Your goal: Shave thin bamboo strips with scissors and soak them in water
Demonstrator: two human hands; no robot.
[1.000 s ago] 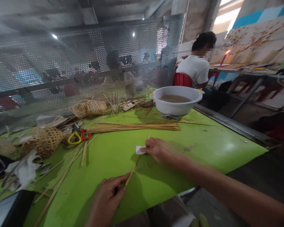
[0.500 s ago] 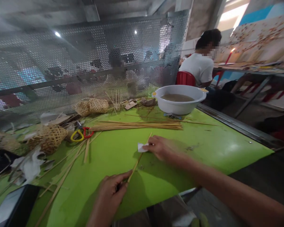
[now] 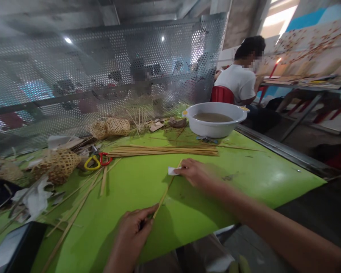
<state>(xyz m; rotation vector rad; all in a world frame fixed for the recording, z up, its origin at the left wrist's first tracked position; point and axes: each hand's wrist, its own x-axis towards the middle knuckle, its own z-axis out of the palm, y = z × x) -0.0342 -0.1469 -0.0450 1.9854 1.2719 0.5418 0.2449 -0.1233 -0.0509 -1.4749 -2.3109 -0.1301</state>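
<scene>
A thin bamboo strip (image 3: 165, 192) slants across the green tabletop (image 3: 216, 235) between my two hands. My left hand (image 3: 138, 227) pinches its near end between thumb and fingers, close to the front edge. Farther up the strip, my right hand (image 3: 190, 170) is closed on a small white piece (image 3: 172, 171), paper or cloth, folded around the strip. The strip's far tip shows just beyond my right fingers. Behind that hand lies a bundle of thin bamboo strips (image 3: 165, 151).
A white basin (image 3: 211, 127) of murky water stands at the back right. Scissors (image 3: 98, 161), woven bamboo baskets (image 3: 64, 163), loose strips (image 3: 79, 210) and a dark-cased device (image 3: 17, 246) crowd the left. A perforated metal screen (image 3: 102, 76) rises behind; a person (image 3: 235, 81) sits beyond.
My right hand has slid slightly away along the strip with the white piece. My left hand keeps its hold in the same place.
</scene>
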